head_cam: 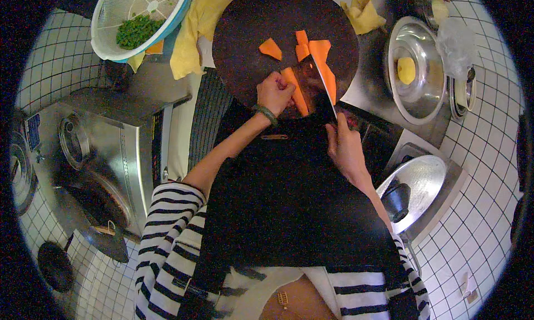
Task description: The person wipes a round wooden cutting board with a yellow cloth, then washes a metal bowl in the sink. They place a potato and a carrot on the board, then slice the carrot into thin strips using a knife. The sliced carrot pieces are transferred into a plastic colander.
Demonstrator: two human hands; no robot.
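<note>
My right hand grips the handle of a kitchen knife with a broad blade. The blade stands on a round dark chopping board, its spine edge showing as a thin pale line. My left hand, fingers curled, holds a long carrot piece just left of the blade. A large flat carrot slice lies along the blade's right side. Smaller carrot pieces rest near the blade's tip, and a wedge of carrot lies apart to the left. My left fingertips are partly hidden.
A white mesh basket with chopped greens stands at the upper left, beside a yellow cloth. Right of the board are another yellow cloth and a steel bowl holding a peeled yellow piece. A gas stove is at left.
</note>
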